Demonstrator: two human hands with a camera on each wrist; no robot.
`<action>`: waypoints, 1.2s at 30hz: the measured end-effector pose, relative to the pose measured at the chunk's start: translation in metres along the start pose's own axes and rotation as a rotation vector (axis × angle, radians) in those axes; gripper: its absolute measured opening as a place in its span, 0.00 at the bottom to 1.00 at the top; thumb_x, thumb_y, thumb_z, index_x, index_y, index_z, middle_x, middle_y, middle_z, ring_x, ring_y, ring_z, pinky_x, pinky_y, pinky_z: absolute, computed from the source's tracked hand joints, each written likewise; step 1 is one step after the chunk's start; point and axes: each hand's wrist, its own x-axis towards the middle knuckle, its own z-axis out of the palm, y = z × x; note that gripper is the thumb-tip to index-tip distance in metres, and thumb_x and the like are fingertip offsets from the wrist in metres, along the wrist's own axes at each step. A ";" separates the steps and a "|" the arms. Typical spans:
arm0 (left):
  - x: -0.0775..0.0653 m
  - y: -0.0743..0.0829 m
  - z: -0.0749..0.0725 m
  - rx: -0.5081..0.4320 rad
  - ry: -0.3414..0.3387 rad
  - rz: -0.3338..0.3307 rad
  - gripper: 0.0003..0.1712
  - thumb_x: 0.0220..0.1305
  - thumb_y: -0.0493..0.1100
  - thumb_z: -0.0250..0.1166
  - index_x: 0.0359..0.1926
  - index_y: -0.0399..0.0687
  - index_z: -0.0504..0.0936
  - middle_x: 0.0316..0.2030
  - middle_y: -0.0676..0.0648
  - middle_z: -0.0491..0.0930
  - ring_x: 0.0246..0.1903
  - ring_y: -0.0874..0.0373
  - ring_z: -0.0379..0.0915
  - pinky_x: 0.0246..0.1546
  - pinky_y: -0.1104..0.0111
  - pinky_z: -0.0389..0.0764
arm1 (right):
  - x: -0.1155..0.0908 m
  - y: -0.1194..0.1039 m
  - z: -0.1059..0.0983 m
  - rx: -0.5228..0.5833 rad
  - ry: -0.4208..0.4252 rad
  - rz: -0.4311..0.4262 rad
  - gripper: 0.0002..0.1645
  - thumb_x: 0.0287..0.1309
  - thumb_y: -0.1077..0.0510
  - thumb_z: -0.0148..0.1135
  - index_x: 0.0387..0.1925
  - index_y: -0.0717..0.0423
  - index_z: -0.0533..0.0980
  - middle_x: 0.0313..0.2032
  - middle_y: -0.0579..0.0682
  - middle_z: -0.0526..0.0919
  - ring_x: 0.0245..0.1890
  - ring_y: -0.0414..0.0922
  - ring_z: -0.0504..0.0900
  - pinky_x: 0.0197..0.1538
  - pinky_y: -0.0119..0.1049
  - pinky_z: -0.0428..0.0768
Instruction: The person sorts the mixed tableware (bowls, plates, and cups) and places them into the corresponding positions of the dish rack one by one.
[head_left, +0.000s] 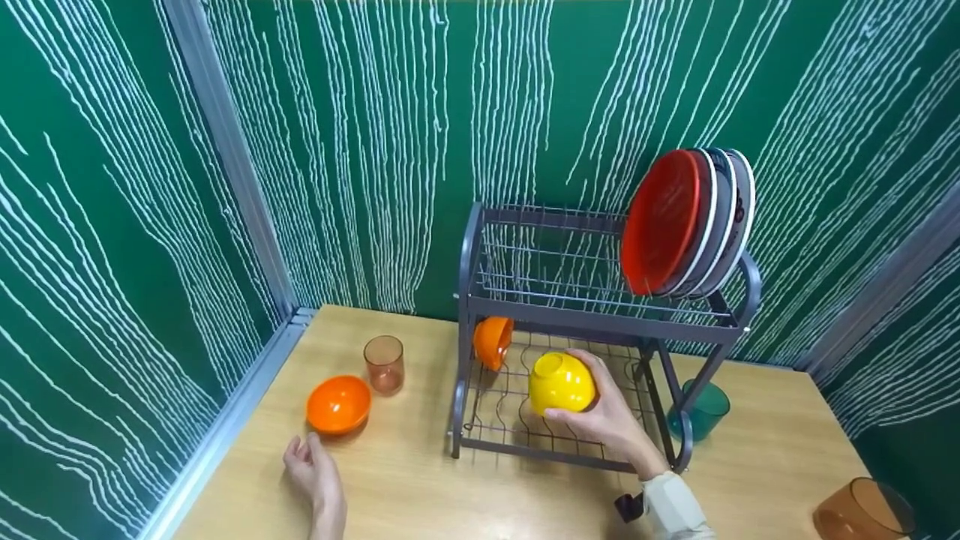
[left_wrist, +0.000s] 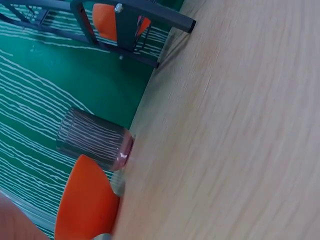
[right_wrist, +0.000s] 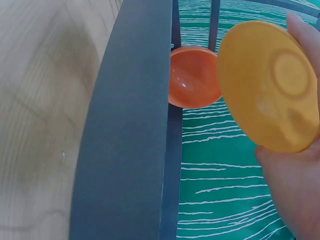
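My right hand (head_left: 611, 416) grips a yellow bowl (head_left: 561, 382) between thumb and fingers, over the lower tier of a grey dish rack (head_left: 540, 307). In the right wrist view the bowl's hollow side (right_wrist: 265, 85) faces the camera. An orange bowl (head_left: 493, 343) stands on its side at the left end of that lower tier. My left hand (head_left: 315, 476) is by the table's left side, fingers loosely bent and holding nothing. Just beyond its fingertips sits another orange bowl (head_left: 339, 405), upright on the table.
A pinkish clear cup (head_left: 385, 365) stands behind the table's orange bowl. Several plates, a red one (head_left: 661, 225) foremost, lean on the rack's upper right. A green cup (head_left: 703, 411) is right of the rack; an amber cup (head_left: 862, 511) is at the near right corner. Green walls surround the table.
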 end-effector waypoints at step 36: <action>0.027 -0.015 0.025 0.063 -0.141 0.020 0.35 0.73 0.44 0.45 0.74 0.45 0.41 0.73 0.41 0.47 0.69 0.50 0.47 0.69 0.58 0.51 | 0.045 -0.003 0.013 -0.005 -0.045 -0.071 0.53 0.44 0.52 0.76 0.68 0.43 0.56 0.63 0.48 0.61 0.54 0.47 0.69 0.55 0.50 0.73</action>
